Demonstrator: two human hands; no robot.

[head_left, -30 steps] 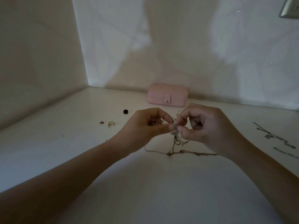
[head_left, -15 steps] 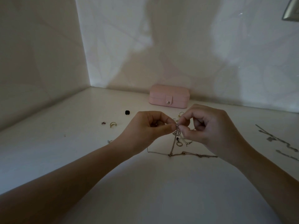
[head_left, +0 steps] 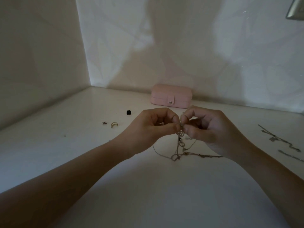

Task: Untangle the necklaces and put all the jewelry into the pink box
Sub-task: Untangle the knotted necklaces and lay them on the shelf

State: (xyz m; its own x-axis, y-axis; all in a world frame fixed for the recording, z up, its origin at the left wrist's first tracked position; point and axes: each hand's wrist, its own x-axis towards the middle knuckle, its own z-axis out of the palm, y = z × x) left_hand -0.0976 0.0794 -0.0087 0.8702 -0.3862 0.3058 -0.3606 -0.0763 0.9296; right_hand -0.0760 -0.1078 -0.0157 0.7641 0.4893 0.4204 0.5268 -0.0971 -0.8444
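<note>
A white table (head_left: 65,162) spread out under the grip on every side, meeting pale walls (head_left: 205,46) far beyond it. Two bare forearms reached in from the near edge and converged at the grip. The left hand (head_left: 153,127) and the right hand (head_left: 207,127) met almost knuckle to knuckle above the table. Each had its fingers curled, with thumb and forefinger pinched on the top of the tangle of necklaces (head_left: 180,145), so both hands were clamped on the same knot from opposite sides.

The pink box (head_left: 171,96) stood beyond the grip, against the back wall. Its lid was down and its tab was fastened by a small metal snap (head_left: 170,102) facing the hands.

From the pinch, the tangle hung straight down in thin pale strands with small loops. Its lower part lay on the table just below and nearer than the grip, with one strand curving off under the left wrist and another running right under the right wrist.

Well to the right of the grip, apart from the tangle, loose chains (head_left: 279,140) lay stretched on the table.

To the left of the grip, near one another but apart, lay a gold ring (head_left: 114,124) and a tiny dark piece (head_left: 104,123) just beside it. A small black piece (head_left: 129,112) sat slightly farther back; what these two were could not be told.
</note>
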